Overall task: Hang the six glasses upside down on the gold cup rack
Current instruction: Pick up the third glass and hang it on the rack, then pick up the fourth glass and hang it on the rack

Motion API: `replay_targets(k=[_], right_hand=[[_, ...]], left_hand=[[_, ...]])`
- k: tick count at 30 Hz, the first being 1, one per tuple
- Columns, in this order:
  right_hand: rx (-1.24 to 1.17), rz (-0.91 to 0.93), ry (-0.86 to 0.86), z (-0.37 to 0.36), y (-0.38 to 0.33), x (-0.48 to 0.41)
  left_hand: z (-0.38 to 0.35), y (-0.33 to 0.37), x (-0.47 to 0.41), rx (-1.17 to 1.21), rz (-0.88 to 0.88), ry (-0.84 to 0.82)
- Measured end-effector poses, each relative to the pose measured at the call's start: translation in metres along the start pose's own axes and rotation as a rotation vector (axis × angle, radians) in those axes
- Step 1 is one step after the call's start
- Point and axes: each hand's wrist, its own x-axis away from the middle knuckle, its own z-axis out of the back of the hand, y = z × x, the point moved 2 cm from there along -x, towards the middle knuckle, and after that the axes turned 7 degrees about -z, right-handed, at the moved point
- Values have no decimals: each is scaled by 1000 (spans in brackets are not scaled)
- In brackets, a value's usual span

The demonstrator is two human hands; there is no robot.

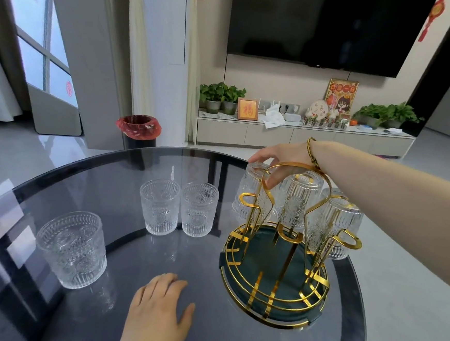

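The gold cup rack [274, 282] with a dark green tray base stands at the right of the round glass table. Three embossed glasses hang upside down on it: one at the back left [250, 192], one in the middle [296, 199], one at the right [336, 226]. My right hand [274, 161] reaches over the rack, its fingers on the base of the back-left glass. Three glasses stand upright on the table: one at the left [72, 249], two side by side in the middle [160, 206] [199, 208]. My left hand [157, 315] lies flat on the table, holding nothing.
The dark round glass table [89, 175] ends close behind the rack and to its right. Beyond it on the floor stands a bin with a red bag [138, 130]. A low TV cabinet [296, 132] with plants and a wall television are further back.
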Motion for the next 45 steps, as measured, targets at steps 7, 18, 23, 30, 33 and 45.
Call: replay_targets(k=[7, 18, 23, 30, 33, 45], right_hand=[[-50, 34, -33, 1, 5, 1], [-78, 36, 26, 4, 9, -2], [-231, -22, 39, 11, 13, 4], [-225, -18, 461, 22, -3, 58], [-250, 63, 727, 16, -20, 95], [-589, 401, 582, -118, -148, 109]], left_hand=[[0, 0, 0, -21, 15, -50], [5, 2, -2, -46, 10, -97], [8, 3, -3, -14, 19, -157], [7, 2, 3, 217, 150, -288], [15, 1, 1, 251, 169, -312], [101, -59, 71, 40, 192, -190]])
